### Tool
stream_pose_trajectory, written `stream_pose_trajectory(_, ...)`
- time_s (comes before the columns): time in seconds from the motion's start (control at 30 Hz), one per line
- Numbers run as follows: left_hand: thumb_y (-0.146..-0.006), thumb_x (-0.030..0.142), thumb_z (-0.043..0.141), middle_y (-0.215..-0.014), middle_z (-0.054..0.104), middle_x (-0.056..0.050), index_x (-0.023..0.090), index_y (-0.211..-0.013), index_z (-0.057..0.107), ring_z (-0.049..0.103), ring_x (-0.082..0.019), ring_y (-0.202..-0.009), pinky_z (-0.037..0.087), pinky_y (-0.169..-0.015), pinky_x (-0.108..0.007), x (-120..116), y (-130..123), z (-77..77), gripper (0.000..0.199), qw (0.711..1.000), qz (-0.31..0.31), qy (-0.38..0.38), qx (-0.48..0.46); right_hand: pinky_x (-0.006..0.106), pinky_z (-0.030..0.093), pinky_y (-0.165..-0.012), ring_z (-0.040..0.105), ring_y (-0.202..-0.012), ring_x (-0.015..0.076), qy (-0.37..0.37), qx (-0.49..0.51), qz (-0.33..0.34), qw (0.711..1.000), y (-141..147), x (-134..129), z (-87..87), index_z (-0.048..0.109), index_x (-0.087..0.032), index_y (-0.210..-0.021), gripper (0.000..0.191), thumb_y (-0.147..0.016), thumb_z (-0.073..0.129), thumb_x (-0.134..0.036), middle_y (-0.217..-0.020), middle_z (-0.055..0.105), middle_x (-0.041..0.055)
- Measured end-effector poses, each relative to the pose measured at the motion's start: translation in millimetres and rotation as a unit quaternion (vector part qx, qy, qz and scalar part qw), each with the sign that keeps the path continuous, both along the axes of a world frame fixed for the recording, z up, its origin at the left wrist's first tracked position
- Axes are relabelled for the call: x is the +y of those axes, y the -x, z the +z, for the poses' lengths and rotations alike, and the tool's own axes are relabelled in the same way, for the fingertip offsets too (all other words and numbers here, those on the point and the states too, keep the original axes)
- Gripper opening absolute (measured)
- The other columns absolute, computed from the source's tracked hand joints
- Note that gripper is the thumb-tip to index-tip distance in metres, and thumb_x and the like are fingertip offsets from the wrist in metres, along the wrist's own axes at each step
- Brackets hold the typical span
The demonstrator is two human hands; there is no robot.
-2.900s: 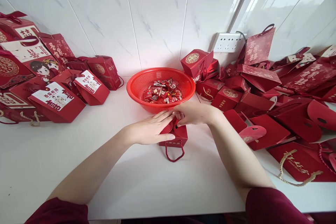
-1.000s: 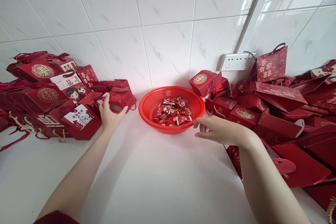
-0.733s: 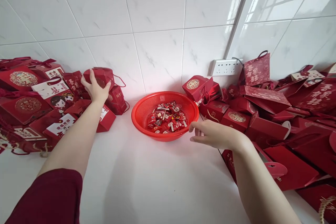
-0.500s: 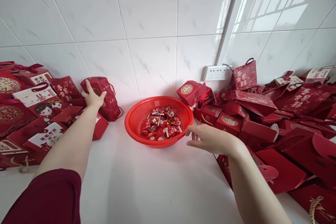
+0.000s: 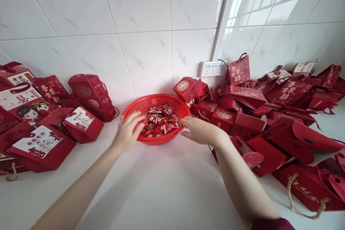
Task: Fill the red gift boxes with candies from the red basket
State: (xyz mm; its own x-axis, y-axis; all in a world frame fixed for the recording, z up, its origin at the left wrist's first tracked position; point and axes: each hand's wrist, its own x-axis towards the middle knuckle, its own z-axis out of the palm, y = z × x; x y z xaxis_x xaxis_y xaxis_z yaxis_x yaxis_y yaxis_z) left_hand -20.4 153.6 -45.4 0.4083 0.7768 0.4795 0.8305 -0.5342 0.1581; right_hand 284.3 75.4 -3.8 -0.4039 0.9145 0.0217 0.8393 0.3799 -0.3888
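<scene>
A round red plastic basket (image 5: 155, 139) stands on the white counter and holds many small red wrapped sweets (image 5: 161, 118). My left hand (image 5: 128, 131), slightly blurred, is at the basket's left rim with its fingers spread and nothing in it. At the right rim is my right hand (image 5: 201, 131), its fingers curved toward the basket and thumb apart; nothing shows between them. Whether its fingertips touch the rim is unclear. Two red boxes stand stacked (image 5: 93, 97) to the left of the basket.
Red gift boxes with white labels (image 5: 43, 147) crowd the left side. A large heap of red boxes (image 5: 250, 125) fills the right. Behind are a tiled wall (image 5: 145, 57) and a white socket strip (image 5: 212, 68).
My left hand has left the stacked boxes on the left and moved right to the basket. The view has turned slightly right. My right hand stays by the basket's right rim.
</scene>
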Motion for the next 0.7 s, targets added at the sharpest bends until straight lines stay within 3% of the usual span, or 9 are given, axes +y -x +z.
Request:
stream_pose_trajectory(0.07, -0.1, 0.039, 0.038, -0.147, 0.051, -0.005, 0.029, -0.136, 0.055, 0.043, -0.025, -0.139, 0.003, -0.123, -0.055, -35.5, -21.2, -26.5, 0.042, 0.997, -0.062, -0.002, 0.053, 0.035, 0.045, -0.09, 0.06, -0.109, 0.0268, 0.002, -0.002, -0.008, 1.0, -4.0, -3.0, 4.4, 0.061, -0.016, -0.112, 0.023, -0.095, 0.049, -0.025, -0.117, 0.065, 0.0137)
stream_pose_trajectory(0.17, -0.097, 0.04, 0.044, -0.156, 0.039, -0.01, 0.029, -0.147, 0.044, 0.033, -0.03, -0.146, 0.0, -0.122, -0.058, -71.3, -38.9, -62.0, 0.052, 0.993, -0.09, -0.034, 0.072, 0.032, 0.044, -0.092, 0.06, -0.111, 0.0247, -0.013, 0.033, -0.037, 0.999, -25.2, -21.3, 20.1, 0.062, -0.019, -0.117, 0.025, -0.095, 0.051, -0.026, -0.122, 0.066, 0.0108)
stream_pose_trajectory(0.27, -0.098, 0.041, 0.044, -0.158, 0.035, -0.005, 0.037, -0.147, 0.043, 0.032, -0.027, -0.147, 0.013, -0.123, -0.054, -87.0, -49.7, -83.8, 0.049, 0.955, -0.256, 0.067, 0.134, 0.03, 0.046, -0.087, 0.063, -0.105, 0.0234, -0.041, 0.046, -0.153, 0.986, -60.3, -51.3, 36.5, 0.064, -0.023, -0.115, 0.025, -0.096, 0.05, -0.031, -0.118, 0.068, 0.007)
stream_pose_trajectory(0.33, -0.099, 0.043, 0.042, -0.162, 0.027, -0.003, 0.037, -0.15, 0.037, 0.027, -0.026, -0.149, 0.02, -0.122, -0.051, -89.5, -56.8, -87.5, 0.052, 0.926, -0.308, 0.153, 0.157, 0.031, 0.046, -0.081, 0.063, -0.1, 0.0245, -0.05, 0.016, -0.242, 0.969, -83.6, -70.0, 41.4, 0.066, -0.023, -0.11, 0.026, -0.096, 0.047, -0.033, -0.11, 0.07, 0.0064)
stream_pose_trajectory(0.47, -0.098, 0.05, 0.043, -0.162, 0.024, -0.004, 0.037, -0.153, 0.028, 0.023, -0.027, -0.15, 0.018, -0.122, -0.052, -85.4, -67.8, -81.6, 0.059, 0.91, -0.299, 0.244, 0.149, 0.033, 0.047, -0.073, 0.065, -0.092, 0.0266, -0.005, -0.05, -0.317, 0.947, -113.3, -83.7, 32.5, 0.07, -0.022, -0.094, 0.023, -0.092, 0.05, -0.034, -0.096, 0.071, 0.0093)
stream_pose_trajectory(0.53, -0.098, 0.05, 0.044, -0.162, 0.024, -0.004, 0.037, -0.153, 0.029, 0.023, -0.026, -0.15, 0.016, -0.122, -0.052, -83.1, -69.2, -80.5, 0.058, 0.909, -0.301, 0.251, 0.141, 0.033, 0.048, -0.071, 0.065, -0.09, 0.0268, 0.027, -0.07, -0.336, 0.939, -118.0, -75.8, 21.9, 0.07, -0.021, -0.096, 0.019, -0.084, 0.061, -0.033, -0.099, 0.07, 0.0104)
stream_pose_trajectory(0.7, -0.098, 0.051, 0.043, -0.162, 0.025, -0.001, 0.037, -0.152, 0.032, 0.022, -0.026, -0.15, 0.016, -0.123, -0.051, -81.2, -66.7, -88.6, 0.056, 0.916, -0.29, 0.247, 0.128, 0.035, 0.05, -0.067, 0.068, -0.085, 0.028, 0.124, -0.127, -0.392, 0.903, -112.8, -38.5, -2.8, 0.07, -0.021, -0.111, 0.044, -0.069, 0.067, -0.007, -0.105, 0.069, 0.0135)
